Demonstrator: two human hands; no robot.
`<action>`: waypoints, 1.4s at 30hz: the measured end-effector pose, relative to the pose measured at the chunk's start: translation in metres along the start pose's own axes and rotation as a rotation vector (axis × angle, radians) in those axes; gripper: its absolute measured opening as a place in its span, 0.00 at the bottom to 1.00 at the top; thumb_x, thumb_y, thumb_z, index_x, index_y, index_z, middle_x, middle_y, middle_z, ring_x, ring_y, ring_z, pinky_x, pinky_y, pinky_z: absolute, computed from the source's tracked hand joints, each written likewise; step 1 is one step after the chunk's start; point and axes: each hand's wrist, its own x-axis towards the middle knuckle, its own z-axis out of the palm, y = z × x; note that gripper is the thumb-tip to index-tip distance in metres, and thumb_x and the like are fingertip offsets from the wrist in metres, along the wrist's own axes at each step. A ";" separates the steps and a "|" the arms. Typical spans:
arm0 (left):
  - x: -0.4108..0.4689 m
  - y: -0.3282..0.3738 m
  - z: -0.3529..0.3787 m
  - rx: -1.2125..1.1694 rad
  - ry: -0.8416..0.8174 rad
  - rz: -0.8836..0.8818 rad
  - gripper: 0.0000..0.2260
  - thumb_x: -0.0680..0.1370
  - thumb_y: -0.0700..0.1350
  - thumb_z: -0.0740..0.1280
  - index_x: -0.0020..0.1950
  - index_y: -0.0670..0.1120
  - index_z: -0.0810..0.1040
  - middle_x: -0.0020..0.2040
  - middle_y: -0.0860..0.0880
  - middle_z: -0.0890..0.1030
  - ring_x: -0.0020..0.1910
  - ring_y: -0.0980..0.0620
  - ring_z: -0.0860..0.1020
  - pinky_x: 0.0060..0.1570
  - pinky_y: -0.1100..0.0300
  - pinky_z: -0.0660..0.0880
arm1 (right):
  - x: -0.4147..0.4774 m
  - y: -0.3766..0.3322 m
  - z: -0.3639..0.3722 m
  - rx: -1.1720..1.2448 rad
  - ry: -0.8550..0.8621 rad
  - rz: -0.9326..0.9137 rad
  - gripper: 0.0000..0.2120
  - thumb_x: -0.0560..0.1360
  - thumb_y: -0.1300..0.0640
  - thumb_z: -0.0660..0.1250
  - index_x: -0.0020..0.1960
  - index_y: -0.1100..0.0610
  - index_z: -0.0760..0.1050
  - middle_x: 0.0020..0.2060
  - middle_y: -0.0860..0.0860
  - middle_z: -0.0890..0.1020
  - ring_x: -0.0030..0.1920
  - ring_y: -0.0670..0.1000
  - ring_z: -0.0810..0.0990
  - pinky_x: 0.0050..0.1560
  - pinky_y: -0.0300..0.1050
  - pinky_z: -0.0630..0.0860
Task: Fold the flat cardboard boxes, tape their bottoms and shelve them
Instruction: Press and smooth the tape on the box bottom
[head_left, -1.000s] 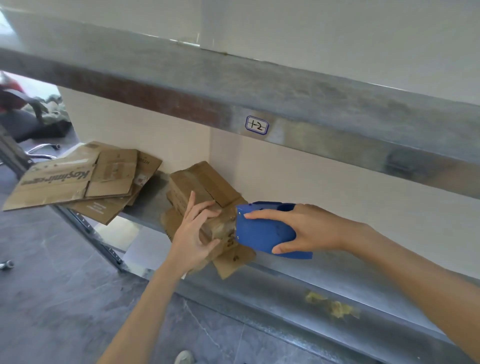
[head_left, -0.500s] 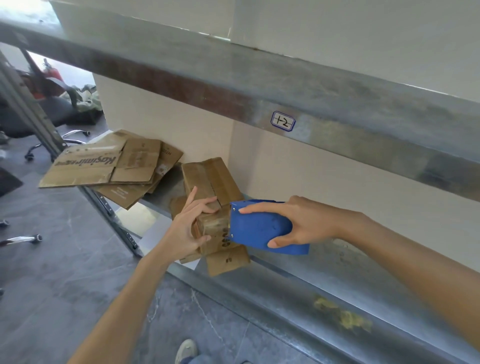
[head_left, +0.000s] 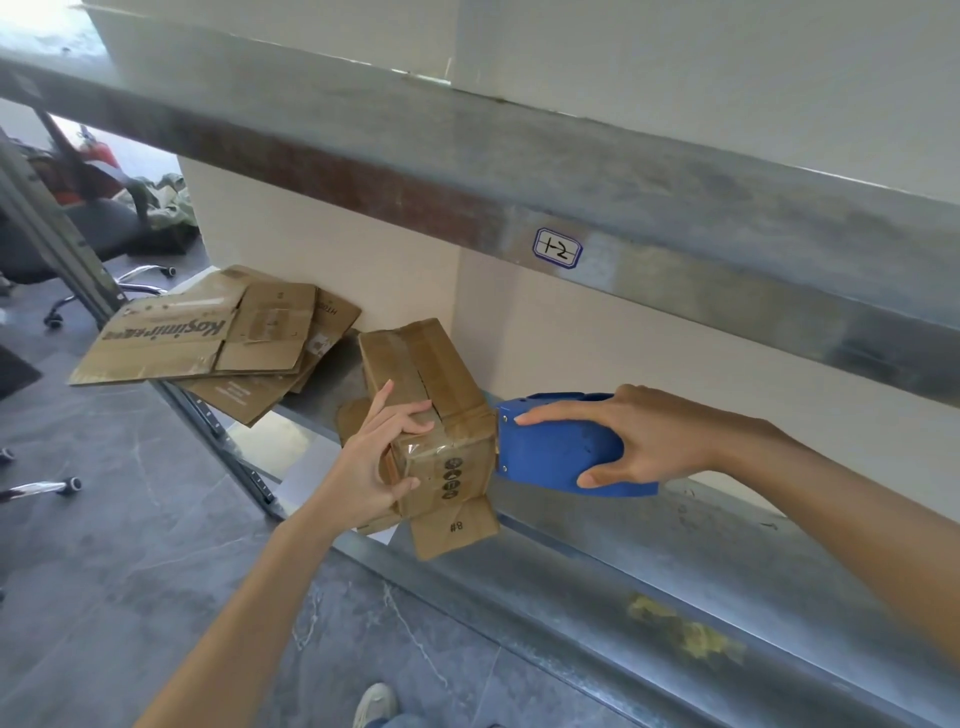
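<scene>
**Box at the shelf lip, tape dispenser against its right end**

From where I sit, the working room is capped above. The upper shelf beam (head_left: 467, 171) crosses over both hands from 9 to 3 o'clock, and the wall (head_left: 649, 364) closes the back. The lower shelf (head_left: 701, 551) ends in a metal lip toward me at 6 o'clock, with grey floor (head_left: 104, 571) beyond and a shoe (head_left: 375, 704) just showing. The deck runs on toward 4 o'clock and carries a yellow smear (head_left: 685, 634) near the lip. At 9 o'clock a slanted rack post (head_left: 52, 228) stands before an office chair (head_left: 93, 228).

I can read a blue-bordered sticker (head_left: 557, 249) on the beam, hand-marked "1-2". The box's hanging flap says "#8", and a column of round black symbols runs down its near face. The flat cardboard boxes (head_left: 208, 338) lie at 10 o'clock of it and overhang the shelf's left end. The top one bears a big brand word, upside down to me, that I cannot read with certainty.

The folded cardboard box (head_left: 431, 395) sits tilted at the shelf's front lip, taped seam up. My left hand (head_left: 374, 467) grips its near-left corner, fingers curled over the top and thumb on the near face. At 3 o'clock of the box my right hand (head_left: 639, 441) wraps the blue tape dispenser (head_left: 556, 452) — index finger straight along its top, thumb beneath. The dispenser's front edge touches the box's right end.
</scene>
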 end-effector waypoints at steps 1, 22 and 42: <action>0.000 0.001 0.000 0.001 -0.001 0.000 0.28 0.68 0.33 0.78 0.64 0.50 0.75 0.74 0.65 0.66 0.80 0.57 0.46 0.69 0.31 0.64 | 0.000 0.001 0.000 0.006 0.001 0.001 0.35 0.74 0.46 0.71 0.68 0.20 0.54 0.28 0.46 0.67 0.30 0.40 0.71 0.32 0.35 0.66; -0.004 -0.002 -0.003 -0.041 0.002 -0.019 0.27 0.67 0.32 0.78 0.62 0.48 0.76 0.73 0.63 0.68 0.80 0.57 0.47 0.70 0.31 0.63 | -0.019 0.034 -0.006 0.032 -0.002 0.124 0.35 0.75 0.46 0.70 0.66 0.18 0.54 0.30 0.48 0.67 0.26 0.46 0.65 0.31 0.36 0.64; -0.006 0.002 -0.001 -0.048 0.016 -0.010 0.28 0.67 0.31 0.78 0.63 0.48 0.75 0.74 0.62 0.68 0.80 0.56 0.47 0.68 0.30 0.65 | -0.004 0.034 0.007 0.023 -0.006 0.198 0.35 0.75 0.47 0.70 0.70 0.22 0.55 0.31 0.46 0.67 0.27 0.45 0.66 0.31 0.36 0.65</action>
